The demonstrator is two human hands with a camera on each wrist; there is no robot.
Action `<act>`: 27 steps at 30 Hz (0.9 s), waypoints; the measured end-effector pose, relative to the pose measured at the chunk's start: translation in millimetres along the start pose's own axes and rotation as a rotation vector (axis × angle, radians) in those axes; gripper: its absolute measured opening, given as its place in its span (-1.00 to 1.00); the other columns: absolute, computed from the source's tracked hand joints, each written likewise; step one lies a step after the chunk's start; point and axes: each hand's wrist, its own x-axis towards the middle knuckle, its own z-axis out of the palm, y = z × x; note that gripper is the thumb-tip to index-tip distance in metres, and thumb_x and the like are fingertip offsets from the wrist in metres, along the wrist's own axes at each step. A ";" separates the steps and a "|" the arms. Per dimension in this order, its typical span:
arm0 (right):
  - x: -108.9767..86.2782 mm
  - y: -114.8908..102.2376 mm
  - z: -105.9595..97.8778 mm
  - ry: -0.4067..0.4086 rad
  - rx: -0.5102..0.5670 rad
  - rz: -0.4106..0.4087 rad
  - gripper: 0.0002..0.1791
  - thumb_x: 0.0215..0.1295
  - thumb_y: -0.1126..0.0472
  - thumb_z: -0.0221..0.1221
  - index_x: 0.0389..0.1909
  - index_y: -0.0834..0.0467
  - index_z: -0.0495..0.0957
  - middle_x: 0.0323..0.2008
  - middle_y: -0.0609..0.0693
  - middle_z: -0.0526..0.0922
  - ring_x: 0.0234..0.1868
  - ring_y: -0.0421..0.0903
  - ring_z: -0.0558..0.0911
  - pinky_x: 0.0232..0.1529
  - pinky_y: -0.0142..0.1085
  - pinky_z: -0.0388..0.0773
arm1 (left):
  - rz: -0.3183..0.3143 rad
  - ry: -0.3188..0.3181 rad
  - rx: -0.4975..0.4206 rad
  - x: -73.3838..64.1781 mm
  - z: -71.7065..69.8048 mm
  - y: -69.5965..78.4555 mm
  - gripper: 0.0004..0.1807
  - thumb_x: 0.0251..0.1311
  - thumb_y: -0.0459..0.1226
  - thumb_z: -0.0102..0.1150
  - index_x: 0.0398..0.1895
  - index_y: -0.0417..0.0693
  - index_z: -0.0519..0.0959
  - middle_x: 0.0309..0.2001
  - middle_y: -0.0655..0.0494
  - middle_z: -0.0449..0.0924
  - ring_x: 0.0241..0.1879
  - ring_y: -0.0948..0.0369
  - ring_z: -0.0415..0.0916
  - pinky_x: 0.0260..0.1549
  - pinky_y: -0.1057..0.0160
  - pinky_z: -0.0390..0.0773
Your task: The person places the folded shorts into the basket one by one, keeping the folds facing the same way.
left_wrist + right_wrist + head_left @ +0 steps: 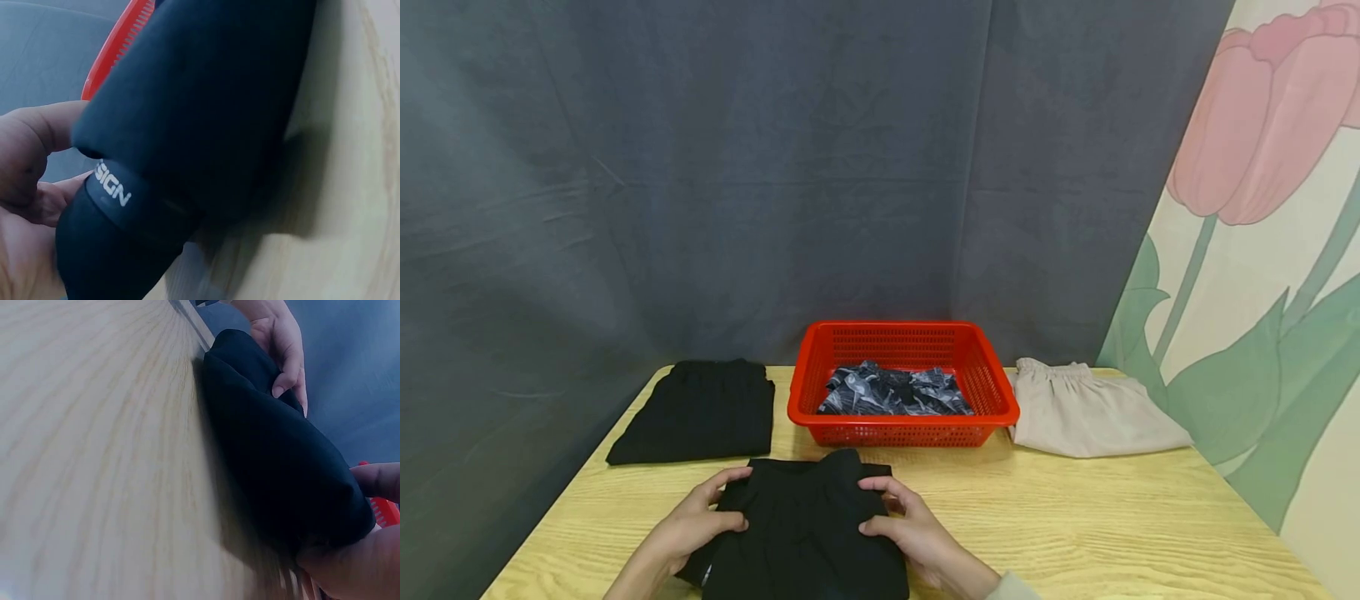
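A pair of black shorts [805, 533], folded into a bundle, lies at the front of the table between both hands. My left hand [696, 521] grips its left side, the thumb above and the fingers toward the far edge. White lettering [114, 184] shows on the dark cloth in the left wrist view. On the opposite side my right hand [913, 529] holds the folded edge, thumb and forefinger spread over the cloth. The right wrist view shows the bundle as a thick, rounded roll low over the wood, with the right fingertips partly hidden under it.
Behind the shorts stands a red plastic basket [895, 421] containing a crumpled grey-and-black patterned garment [891, 392]. Another folded black garment [700, 417] lies at back left, a folded beige garment [1093, 412] at back right. A dark curtain [775, 167] hangs behind the wooden table [1075, 525].
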 end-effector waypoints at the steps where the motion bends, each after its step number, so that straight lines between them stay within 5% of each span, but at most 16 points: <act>1: 0.1 0.3 -0.1 -0.004 0.001 0.000 -0.42 0.05 0.45 0.24 0.18 0.21 0.46 0.03 0.18 0.38 -0.04 0.06 0.46 -0.06 -0.11 0.51 | -0.002 0.002 0.001 -0.1 0.0 0.4 -0.18 -0.15 -0.54 0.20 0.35 -0.19 0.30 0.21 -0.45 0.14 0.05 -0.21 0.27 -0.21 -0.04 0.48; 9: 1.1 0.5 -0.8 -0.053 0.041 -0.002 -0.41 0.09 0.48 0.20 0.22 0.24 0.41 0.00 0.14 0.53 -0.05 0.02 0.56 -0.05 -0.13 0.55 | 0.046 -0.022 0.022 -2.2 -1.4 2.4 -0.11 -0.17 -0.56 0.19 0.40 -0.12 0.26 0.42 -0.38 -0.08 0.31 -0.46 -0.22 0.08 -0.40 0.14; 13: 0.8 0.0 -1.1 -0.056 0.044 -0.006 -0.40 0.09 0.49 0.20 0.22 0.24 0.41 -0.02 0.13 0.56 -0.05 0.01 0.58 -0.06 -0.14 0.56 | 0.079 -0.039 0.024 -2.9 -2.7 2.3 -0.10 -0.15 -0.57 0.18 0.41 -0.10 0.25 0.44 -0.34 -0.11 0.32 -0.48 -0.30 0.12 -0.48 -0.04; 23: -0.3 -0.1 -0.4 -0.050 0.048 -0.005 -0.38 0.06 0.52 0.19 0.22 0.24 0.41 -0.02 0.14 0.54 -0.05 0.02 0.57 -0.06 -0.09 0.56 | 0.083 -0.081 -0.057 -4.5 -3.4 2.1 -0.11 -0.07 -0.57 0.16 0.45 -0.04 0.21 0.46 -0.29 -0.14 0.36 -0.37 -0.36 0.09 -0.35 0.14; 27: -1.3 -1.5 -0.6 -0.043 0.050 -0.015 -0.38 0.06 0.52 0.20 0.23 0.22 0.41 -0.03 0.15 0.52 -0.06 0.03 0.57 -0.09 -0.09 0.57 | 0.087 -0.095 -0.085 -5.3 -3.8 3.6 -0.11 -0.03 -0.55 0.16 0.46 -0.01 0.20 0.48 -0.23 -0.22 0.38 -0.36 -0.46 0.13 -0.42 0.01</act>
